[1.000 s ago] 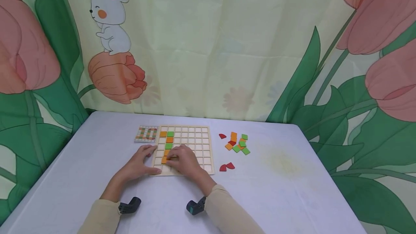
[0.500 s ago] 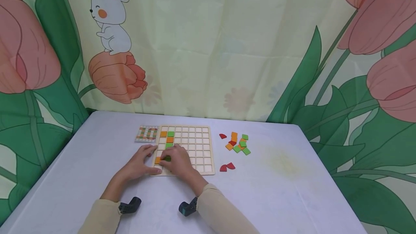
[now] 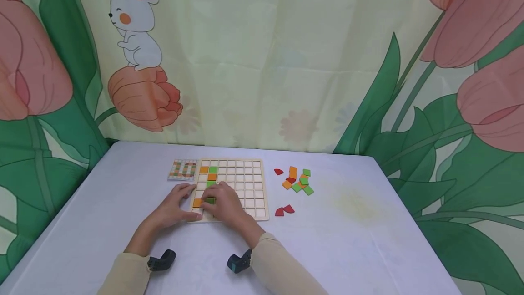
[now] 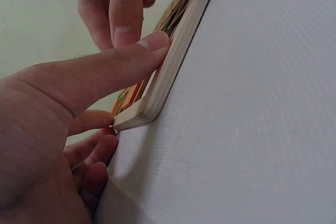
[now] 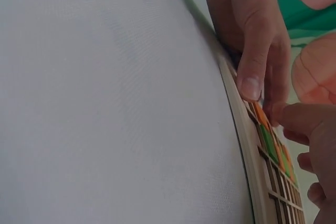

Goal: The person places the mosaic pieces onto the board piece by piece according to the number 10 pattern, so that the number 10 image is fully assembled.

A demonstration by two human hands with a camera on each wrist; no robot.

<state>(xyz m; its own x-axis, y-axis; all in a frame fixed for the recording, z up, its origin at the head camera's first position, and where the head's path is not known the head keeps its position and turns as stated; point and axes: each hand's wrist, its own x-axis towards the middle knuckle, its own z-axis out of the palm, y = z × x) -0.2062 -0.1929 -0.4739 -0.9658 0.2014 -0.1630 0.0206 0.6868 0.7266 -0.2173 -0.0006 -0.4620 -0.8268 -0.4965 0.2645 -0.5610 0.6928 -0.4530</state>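
A wooden grid board [image 3: 258,195] lies on the white cloth. My left hand [image 3: 173,205] grips its near left corner, the thumb along the front rim and fingers against the left side, as the left wrist view shows. Over the board's left part, my right hand [image 3: 224,201] has its fingertips at an orange square tile [image 3: 197,202] in the left column and appears to pinch it. A green tile [image 3: 210,200] shows partly beneath that hand. Farther up stand a green tile [image 3: 213,169] and orange tiles [image 3: 204,169]. The right hand hides some cells.
A printed pattern card [image 3: 183,170] lies left of the board. To the right is a loose pile of orange, green and red pieces [image 3: 296,186]. Two red fan-shaped pieces [image 3: 279,211] lie nearer, another red piece [image 3: 278,171] farther back. A patterned curtain [image 3: 254,81] hangs behind.
My right hand has moved slightly left, bringing the orange tile from above the second column to the left column. The left hand has stayed at the board's corner.
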